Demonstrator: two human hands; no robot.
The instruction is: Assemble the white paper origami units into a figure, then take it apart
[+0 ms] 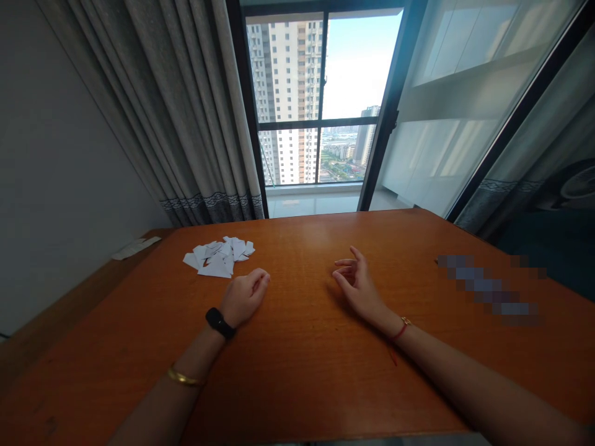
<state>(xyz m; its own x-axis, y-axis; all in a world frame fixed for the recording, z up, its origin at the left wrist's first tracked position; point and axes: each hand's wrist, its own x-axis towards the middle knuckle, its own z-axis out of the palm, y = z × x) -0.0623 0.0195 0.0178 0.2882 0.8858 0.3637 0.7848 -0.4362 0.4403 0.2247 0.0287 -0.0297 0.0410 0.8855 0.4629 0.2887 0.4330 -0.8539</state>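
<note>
A loose pile of torn white paper pieces [218, 257] lies on the left part of the brown wooden table [297, 371]. Just in front of the pile and to its right is my left hand [246, 296], curled into a loose fist, with nothing showing in it. It wears a black watch band and a gold bangle on its arm. My right hand [357, 285] is over the middle right of the table, palm turned inward and fingers apart, holding nothing. A red cord bracelet [400, 328] circles that wrist.
A pixelated, blurred patch [486, 285] covers something on the table's right side. Beyond the far edge are a grey curtain [186, 124] and a dark-framed glass door [320, 124]. A pale strip [134, 248] lies off the left edge. A fan [576, 186] stands at far right.
</note>
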